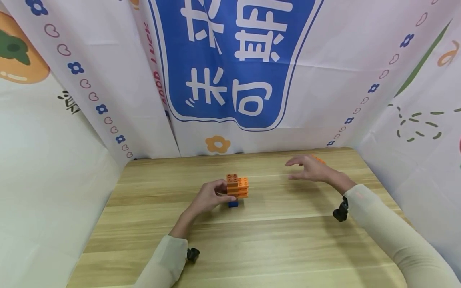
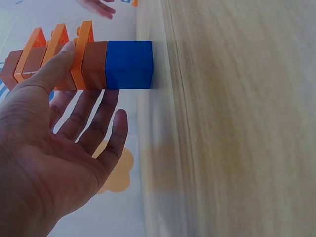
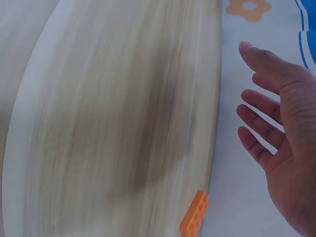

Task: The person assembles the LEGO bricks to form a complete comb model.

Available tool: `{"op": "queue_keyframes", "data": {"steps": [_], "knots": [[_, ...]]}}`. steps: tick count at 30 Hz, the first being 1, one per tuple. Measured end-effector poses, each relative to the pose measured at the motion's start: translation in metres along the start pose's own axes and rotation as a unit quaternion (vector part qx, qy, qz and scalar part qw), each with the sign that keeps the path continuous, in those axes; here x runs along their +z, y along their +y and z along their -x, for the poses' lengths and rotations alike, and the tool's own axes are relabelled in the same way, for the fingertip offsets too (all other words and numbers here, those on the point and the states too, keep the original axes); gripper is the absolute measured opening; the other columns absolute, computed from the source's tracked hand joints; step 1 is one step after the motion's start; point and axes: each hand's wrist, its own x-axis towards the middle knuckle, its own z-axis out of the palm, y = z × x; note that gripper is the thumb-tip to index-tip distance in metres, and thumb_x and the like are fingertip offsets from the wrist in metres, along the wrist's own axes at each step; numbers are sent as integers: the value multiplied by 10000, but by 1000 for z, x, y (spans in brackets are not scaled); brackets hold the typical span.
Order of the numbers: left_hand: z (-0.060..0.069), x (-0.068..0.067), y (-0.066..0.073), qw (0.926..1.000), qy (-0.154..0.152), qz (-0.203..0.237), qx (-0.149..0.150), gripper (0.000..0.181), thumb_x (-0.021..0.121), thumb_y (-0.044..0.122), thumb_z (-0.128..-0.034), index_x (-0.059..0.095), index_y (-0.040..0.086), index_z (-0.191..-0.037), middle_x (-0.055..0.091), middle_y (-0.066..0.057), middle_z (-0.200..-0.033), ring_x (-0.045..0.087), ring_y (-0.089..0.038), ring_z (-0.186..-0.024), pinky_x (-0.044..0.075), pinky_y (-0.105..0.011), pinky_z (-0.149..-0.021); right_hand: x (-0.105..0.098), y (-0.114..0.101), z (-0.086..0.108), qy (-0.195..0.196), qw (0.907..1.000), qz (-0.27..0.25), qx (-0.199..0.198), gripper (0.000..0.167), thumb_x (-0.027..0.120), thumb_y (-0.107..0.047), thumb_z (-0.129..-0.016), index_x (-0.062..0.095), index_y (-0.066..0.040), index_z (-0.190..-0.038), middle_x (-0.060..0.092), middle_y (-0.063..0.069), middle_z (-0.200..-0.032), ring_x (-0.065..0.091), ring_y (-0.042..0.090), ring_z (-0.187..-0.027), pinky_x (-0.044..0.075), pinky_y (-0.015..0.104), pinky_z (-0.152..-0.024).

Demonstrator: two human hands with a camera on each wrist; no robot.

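Observation:
My left hand [image 1: 210, 195] pinches a stack of toy building bricks near the middle of the table. In the left wrist view, its thumb lies across the near side of the stack, and its fingers reach behind. Brown bricks [image 2: 95, 65] alternate with thin orange plates [image 2: 81, 54] that jut out to one side. A blue brick [image 2: 129, 65] forms the bottom end; whether it touches the table cannot be told. Off to the right, my right hand [image 1: 311, 169] is held above the table, holding nothing, its fingers apart and slightly bent.
An orange studded piece [image 3: 194, 215] lies by the table's back edge, partly hidden behind the right hand in the head view. The wooden table [image 1: 281, 244] meets printed white sheets [image 1: 320, 96] at its back and sides.

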Motion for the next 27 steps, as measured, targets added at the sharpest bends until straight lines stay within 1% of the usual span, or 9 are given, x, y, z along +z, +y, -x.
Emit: {"op": "queue_keyframes", "data": {"steps": [3,10,18,22,27], "knots": [[0,0,0,10000,-8,27,-2,305,880,250,-900,728,103,-1119,770,-29,-1072,726,-175,-968,615,-335,-842,-1,7,2,7,9998,114,141,518,899,-255,-877,724,-14,-1301,712,157,-1331,655,405,-1236,531,586,-1020],[1,0,1,10000,21,15,18,304,878,245,-903,728,104,-1128,770,-26,-1076,724,-167,-970,611,-331,-845,-7,24,6,24,9985,491,243,538,904,-276,-868,724,-25,-1308,698,189,-1354,628,429,-1284,483,614,-1074],[2,1,3,10000,31,-15,-25,301,877,242,-904,727,106,-1126,770,-26,-1075,721,-170,-967,609,-348,-854,-14,40,15,75,9961,643,603,580,911,-296,-856,716,-6,-1319,671,235,-1380,610,462,-1296,482,628,-1070],[2,1,3,10000,27,1,-46,304,878,239,-903,728,106,-1131,770,-25,-1080,723,-174,-972,609,-352,-860,-19,44,19,131,9945,749,725,598,909,-313,-855,707,12,-1315,671,258,-1366,622,482,-1263,492,642,-1043],[2,1,2,10000,33,16,-71,304,879,236,-902,727,105,-1131,768,-23,-1075,721,-183,-971,607,-355,-859,-23,53,22,224,9919,905,863,610,901,-331,-860,698,23,-1314,669,266,-1362,617,494,-1261,482,649,-1050]]}}
